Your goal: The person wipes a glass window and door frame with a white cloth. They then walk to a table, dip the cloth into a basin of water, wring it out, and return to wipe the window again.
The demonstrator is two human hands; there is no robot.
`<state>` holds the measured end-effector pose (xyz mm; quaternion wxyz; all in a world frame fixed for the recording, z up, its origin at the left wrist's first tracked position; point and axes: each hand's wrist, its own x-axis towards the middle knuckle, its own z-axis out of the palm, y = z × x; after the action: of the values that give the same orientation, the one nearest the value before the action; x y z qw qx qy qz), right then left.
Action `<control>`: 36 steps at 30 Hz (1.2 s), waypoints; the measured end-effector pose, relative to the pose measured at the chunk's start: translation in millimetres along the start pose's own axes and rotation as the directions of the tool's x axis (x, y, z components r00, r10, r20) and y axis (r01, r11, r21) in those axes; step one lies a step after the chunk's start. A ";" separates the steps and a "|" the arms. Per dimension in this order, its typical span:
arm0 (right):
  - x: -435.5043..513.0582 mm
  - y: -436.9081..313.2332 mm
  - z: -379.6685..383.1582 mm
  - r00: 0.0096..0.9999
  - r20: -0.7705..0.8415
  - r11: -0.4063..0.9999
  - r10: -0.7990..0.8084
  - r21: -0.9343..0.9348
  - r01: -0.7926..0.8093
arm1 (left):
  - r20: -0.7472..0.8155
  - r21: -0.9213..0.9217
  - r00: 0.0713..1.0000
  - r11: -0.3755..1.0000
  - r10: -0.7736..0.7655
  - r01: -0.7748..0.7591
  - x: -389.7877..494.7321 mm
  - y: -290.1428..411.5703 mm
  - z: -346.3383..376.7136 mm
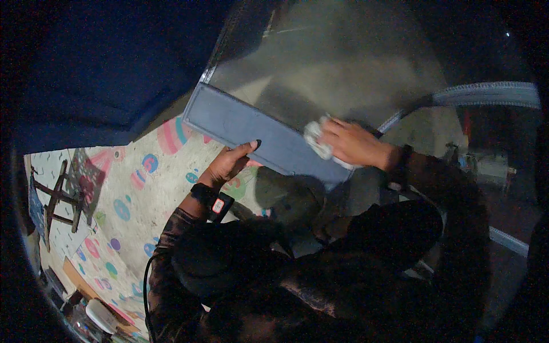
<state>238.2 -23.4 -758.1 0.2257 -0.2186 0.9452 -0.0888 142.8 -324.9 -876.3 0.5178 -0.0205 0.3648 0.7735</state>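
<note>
A long, flat blue-grey rectangular panel [240, 122] with a raised rim lies slantwise before me. My left hand [233, 163] grips its near long edge, with the thumb on the upper face and the fingers beneath, out of sight. At the panel's right end my right hand [354, 143] holds a crumpled white cloth or tissue [317, 139] against the surface. Part of that wad is hidden under my fingers. Around my left wrist is a dark band, beside a small device [219, 207] with a lit screen.
Under the panel and to the left spreads a pale mat [133, 188] with colourful printed figures. A dark crossed-leg stool or frame [60, 195] stands at the far left. Dark blue fabric [98, 73] covers the upper left. A grey curved band [484, 94] runs along the right. A white object [101, 316] lies lower left.
</note>
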 end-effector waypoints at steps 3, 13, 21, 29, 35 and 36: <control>98.0 -5.3 -3.0 0.928 -0.368 0.997 -0.063 -0.065 0.042 | -0.007 0.116 0.990 0.983 -0.140 0.140 -4.4 6.0 7.3; 15.4 18.8 -13.3 0.983 -0.103 0.987 -0.153 0.037 0.157 | -0.094 0.017 0.991 0.995 -0.099 0.101 -5.4 0.8 1.6; -59.0 26.7 12.9 0.986 -0.140 0.967 0.086 0.252 -0.049 | -0.047 0.010 0.990 0.991 -0.133 0.133 2.3 -16.5 -15.8; 3.1 1.1 29.1 0.922 -0.386 0.987 0.001 0.150 0.062 | -0.008 0.302 0.907 0.864 -0.421 0.404 -5.7 -4.5 19.2; 59.7 4.2 23.3 0.875 -0.484 0.991 -0.033 -0.128 -0.034 | -0.048 0.168 0.923 0.908 -0.381 0.383 1.8 -18.2 19.6; 62.5 15.9 17.8 0.856 -0.516 0.976 -0.027 -0.198 -0.089 | -0.167 0.191 0.918 0.902 -0.359 0.387 4.1 -18.2 17.4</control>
<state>190.4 -38.8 -802.3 -0.0590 -0.1945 0.9784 -0.0376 161.8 -307.9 -875.1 0.6310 -0.0821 0.4697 0.6119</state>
